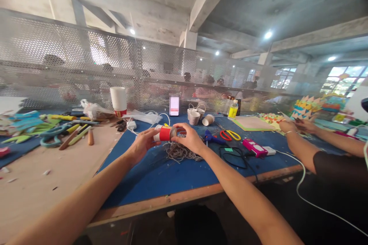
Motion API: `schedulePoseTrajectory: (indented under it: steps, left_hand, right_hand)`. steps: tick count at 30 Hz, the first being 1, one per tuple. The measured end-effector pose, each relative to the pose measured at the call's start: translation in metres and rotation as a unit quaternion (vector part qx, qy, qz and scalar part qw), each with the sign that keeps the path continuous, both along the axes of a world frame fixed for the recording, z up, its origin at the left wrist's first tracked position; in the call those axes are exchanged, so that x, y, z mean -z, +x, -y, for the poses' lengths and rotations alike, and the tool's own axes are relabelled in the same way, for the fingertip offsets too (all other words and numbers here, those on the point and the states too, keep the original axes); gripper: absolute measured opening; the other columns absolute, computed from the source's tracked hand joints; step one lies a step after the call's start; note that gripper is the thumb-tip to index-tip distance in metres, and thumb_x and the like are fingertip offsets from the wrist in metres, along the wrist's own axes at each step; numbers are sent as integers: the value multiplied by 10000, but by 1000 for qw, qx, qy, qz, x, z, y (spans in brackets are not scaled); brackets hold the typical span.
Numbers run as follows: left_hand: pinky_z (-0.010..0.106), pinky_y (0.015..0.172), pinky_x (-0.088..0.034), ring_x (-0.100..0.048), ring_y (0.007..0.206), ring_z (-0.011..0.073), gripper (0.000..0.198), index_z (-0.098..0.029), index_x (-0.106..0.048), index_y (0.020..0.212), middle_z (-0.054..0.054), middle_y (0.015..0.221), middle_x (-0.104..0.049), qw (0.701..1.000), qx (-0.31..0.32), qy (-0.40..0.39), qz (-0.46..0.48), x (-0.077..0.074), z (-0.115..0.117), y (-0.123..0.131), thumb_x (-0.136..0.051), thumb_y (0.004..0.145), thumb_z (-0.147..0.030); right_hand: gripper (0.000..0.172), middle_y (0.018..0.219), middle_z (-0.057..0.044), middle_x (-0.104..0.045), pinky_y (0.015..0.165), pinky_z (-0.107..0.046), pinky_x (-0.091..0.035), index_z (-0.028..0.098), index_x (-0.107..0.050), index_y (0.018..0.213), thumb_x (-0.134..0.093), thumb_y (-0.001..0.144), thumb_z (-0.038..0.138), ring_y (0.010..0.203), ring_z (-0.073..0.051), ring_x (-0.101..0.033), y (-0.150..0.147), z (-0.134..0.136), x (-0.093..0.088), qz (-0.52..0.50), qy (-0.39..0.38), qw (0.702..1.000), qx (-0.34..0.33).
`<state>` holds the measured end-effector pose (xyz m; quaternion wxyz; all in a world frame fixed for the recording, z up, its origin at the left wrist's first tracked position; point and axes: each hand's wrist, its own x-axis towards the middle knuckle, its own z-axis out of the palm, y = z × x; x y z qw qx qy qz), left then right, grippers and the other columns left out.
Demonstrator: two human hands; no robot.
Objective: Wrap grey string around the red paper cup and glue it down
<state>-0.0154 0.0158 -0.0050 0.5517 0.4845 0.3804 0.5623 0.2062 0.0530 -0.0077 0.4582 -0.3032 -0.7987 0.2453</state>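
A red and white paper cup lies on its side above the blue table mat, held between both hands. My left hand grips its white end with fingers curled round it. My right hand closes on its open end from the right. A tangle of grey twine lies on the mat just under my right hand.
Paper cups wrapped in twine, a phone, a stack of cups, scissors, a blue glue gun and a pink device lie around. Another person's hands work at the right. A perforated metal screen backs the table.
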Motion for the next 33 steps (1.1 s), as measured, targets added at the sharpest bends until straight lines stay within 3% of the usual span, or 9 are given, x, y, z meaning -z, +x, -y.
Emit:
schedulePoseTrajectory:
  steps: [6,11,15,23,27,33]
  left_hand:
    - [249,643,-485,-654,742,172,351,-154,-806,958,82,894,-778,997,-34,1,-76,2,-1,-2,-831,720,-411]
    - [324,687,-521,-702,732,237,419,-146,-801,1008,114,841,-790,998,10,15,-53,4,-1,-3,-819,727,-457]
    - [331,683,-526,-710,726,246,411,-149,-807,956,112,817,-788,998,1,29,-53,5,-3,-3,-824,711,-479]
    - [326,675,-526,-706,719,236,410,-147,-804,972,114,838,-793,999,11,30,-44,6,-3,-3,-824,720,-470]
    - [330,707,-532,-707,732,228,401,-152,-801,985,103,849,-796,999,3,32,-33,4,-2,-4,-812,740,-469]
    - [335,763,-523,-704,770,232,380,-144,-805,943,96,831,-791,998,-32,46,-32,3,-2,-4,-825,712,-446]
  right_hand:
    - [499,1267,-64,-630,1075,-360,-460,241,-617,1222,-816,765,222,1182,-206,-615,-1,5,1,36,79,996,16]
    - [524,1315,-87,-600,1066,-352,-470,237,-568,1273,-792,800,254,1158,-194,-637,0,6,0,4,98,995,26]
    - [331,1130,-69,-687,1019,-350,-493,212,-581,1175,-699,871,266,1069,-182,-670,-1,2,1,-26,74,996,50]
    - [98,931,-25,-730,895,-303,-517,196,-654,932,-653,851,250,900,-164,-694,-1,3,0,-27,27,998,50]
    - [109,948,-24,-729,916,-306,-505,199,-678,929,-601,868,247,924,-168,-683,3,12,-8,-3,43,998,41]
    - [213,997,-38,-700,961,-314,-485,198,-693,893,-523,811,97,976,-174,-655,6,15,-11,58,101,992,41]
